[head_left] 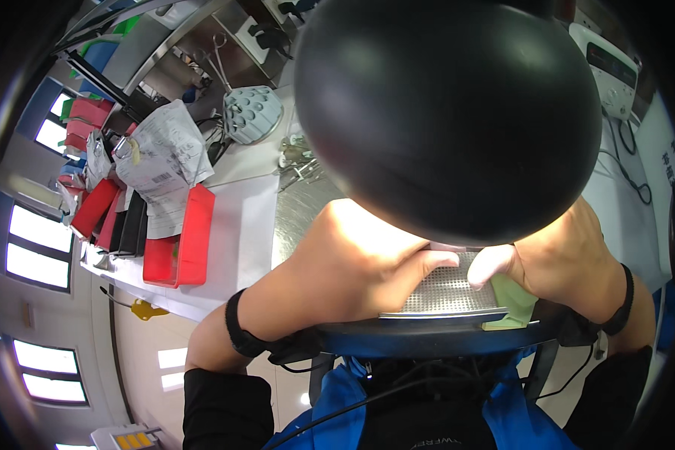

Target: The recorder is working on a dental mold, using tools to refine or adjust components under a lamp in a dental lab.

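Observation:
A large black dome (450,112), smooth and rounded, covers the upper middle of the view and hides most of my fingers. Below its lower rim, my left hand (360,262) reaches in with its fingers curled and its thumb pointing right. My right hand (566,259) faces it from the other side, thumb bent inward and down. The two thumbs are a short way apart, and whatever the hands pinch lies hidden under the dome. Just beneath them is a perforated metal tray (446,292). A pale green sheet (514,306) lies at the tray's right end, beside my right hand.
Red bin (199,240), black bins and papers (161,150) stand on the left. Several metal instruments (296,159) lie beyond my left hand, near a grey holder with round holes (253,114). A white device (606,71) with cables stands far right. A dark table edge (427,339) runs before me.

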